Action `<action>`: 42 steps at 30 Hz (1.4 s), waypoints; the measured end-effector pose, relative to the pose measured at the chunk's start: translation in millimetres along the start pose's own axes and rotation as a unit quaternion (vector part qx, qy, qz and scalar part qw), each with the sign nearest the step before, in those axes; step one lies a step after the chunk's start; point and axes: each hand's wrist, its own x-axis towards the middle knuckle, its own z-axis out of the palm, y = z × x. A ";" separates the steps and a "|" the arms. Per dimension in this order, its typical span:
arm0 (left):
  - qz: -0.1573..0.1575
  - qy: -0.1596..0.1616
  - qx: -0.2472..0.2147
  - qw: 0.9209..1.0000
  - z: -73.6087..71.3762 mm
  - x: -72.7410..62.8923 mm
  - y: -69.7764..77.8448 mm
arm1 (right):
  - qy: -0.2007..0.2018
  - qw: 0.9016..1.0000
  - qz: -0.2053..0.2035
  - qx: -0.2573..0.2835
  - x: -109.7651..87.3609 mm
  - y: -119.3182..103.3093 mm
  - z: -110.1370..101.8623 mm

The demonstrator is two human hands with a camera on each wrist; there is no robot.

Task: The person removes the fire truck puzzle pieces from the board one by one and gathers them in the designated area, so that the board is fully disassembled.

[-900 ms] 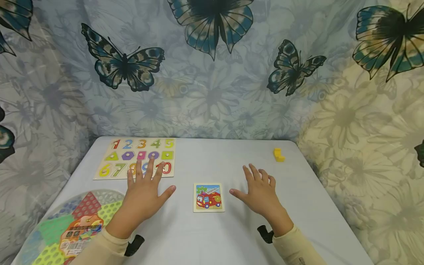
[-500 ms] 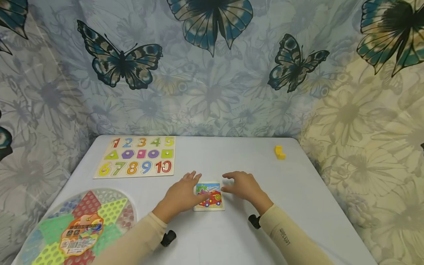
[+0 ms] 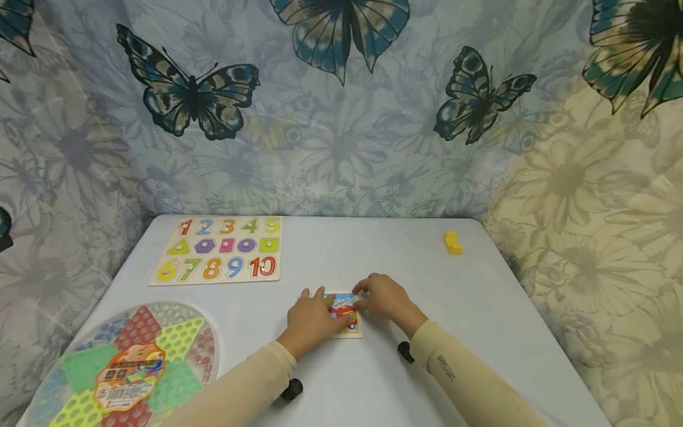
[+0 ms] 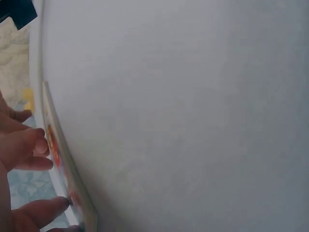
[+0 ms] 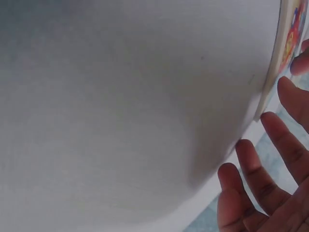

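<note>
A small square picture puzzle (image 3: 344, 303) with a red fire engine on it lies flat on the white table, its left part covered by fingers. My left hand (image 3: 310, 320) reaches over it from the left, thumb across the picture and fingers extended. At the right edge is my right hand (image 3: 386, 301), its fingers bent loosely toward the upper right corner. The right wrist view shows the index fingertip right at a corner of the puzzle (image 5: 274, 67), with the thumb over the picture. In the left wrist view, fingertips stand close over the puzzle (image 4: 72, 174).
A number-and-shape board (image 3: 219, 249) lies at the back left. Nearer, on the left, is a round transparent-covered game board (image 3: 176, 338) with coloured triangles and an orange label. One small yellow piece (image 3: 453, 244) sits at the back right. Butterfly-print cloth (image 3: 341, 154) hangs behind the table (image 3: 352, 391).
Both hands have come inward from either side to the puzzle. The left hand has moved right and now overlaps it. The puzzle itself stays about where it was; the view has tilted slightly.
</note>
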 end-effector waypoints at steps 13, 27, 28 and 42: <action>0.012 0.010 0.040 0.999 10.3 -4.1 2.6 | 0.011 1.000 -0.008 -0.019 2.4 -1.8 2.7; -0.014 -0.006 0.099 0.995 8.6 5.0 11.4 | -0.012 0.999 -0.023 0.029 13.7 3.2 5.1; -0.016 -0.007 0.098 0.995 8.9 5.3 11.1 | -0.015 0.999 -0.021 0.039 14.5 3.8 5.3; -0.020 -0.020 0.102 0.994 7.4 4.5 12.1 | -0.033 0.996 -0.013 0.080 21.8 8.7 10.4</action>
